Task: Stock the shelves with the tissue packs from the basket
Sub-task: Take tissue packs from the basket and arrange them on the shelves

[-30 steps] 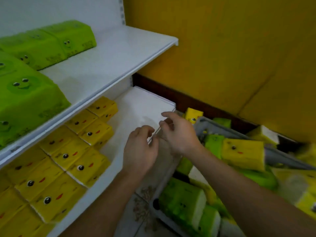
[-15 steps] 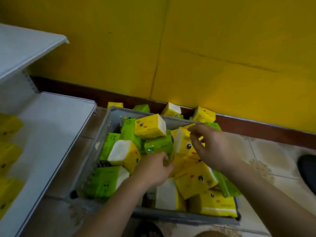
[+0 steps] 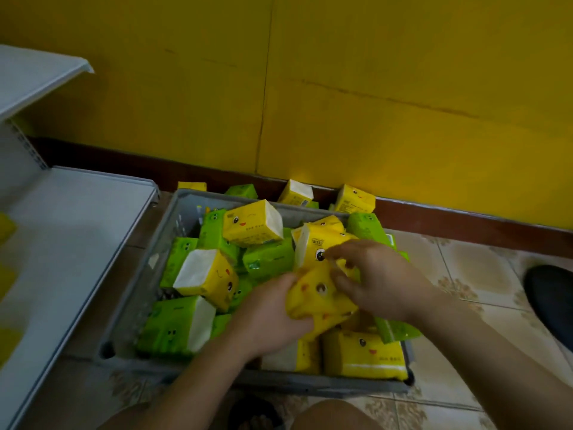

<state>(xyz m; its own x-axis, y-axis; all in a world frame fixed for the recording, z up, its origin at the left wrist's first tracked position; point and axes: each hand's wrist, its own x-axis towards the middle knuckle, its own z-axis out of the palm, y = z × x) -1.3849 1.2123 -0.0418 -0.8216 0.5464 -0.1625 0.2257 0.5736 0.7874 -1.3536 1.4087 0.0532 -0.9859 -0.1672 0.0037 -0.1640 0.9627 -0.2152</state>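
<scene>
A grey plastic basket (image 3: 145, 274) on the floor holds several yellow and green tissue packs with cartoon faces. My left hand (image 3: 269, 315) grips the near left side of a yellow tissue pack (image 3: 316, 296) in the basket's middle. My right hand (image 3: 381, 280) rests on the same pack's right side, fingers curled over it and touching another yellow pack (image 3: 319, 243) behind. The white lower shelf (image 3: 71, 231) lies to the left of the basket, with yellow packs just showing at the frame's left edge.
The upper white shelf (image 3: 37, 76) juts out at top left. A yellow wall (image 3: 341, 88) with a dark red skirting runs behind the basket, with a few packs (image 3: 356, 198) lying between them. A dark shoe (image 3: 552, 302) sits on the tiled floor at right.
My view swung from the shelves to the basket. Both hands left the lower shelf's edge, went into the basket and closed on a yellow pack.
</scene>
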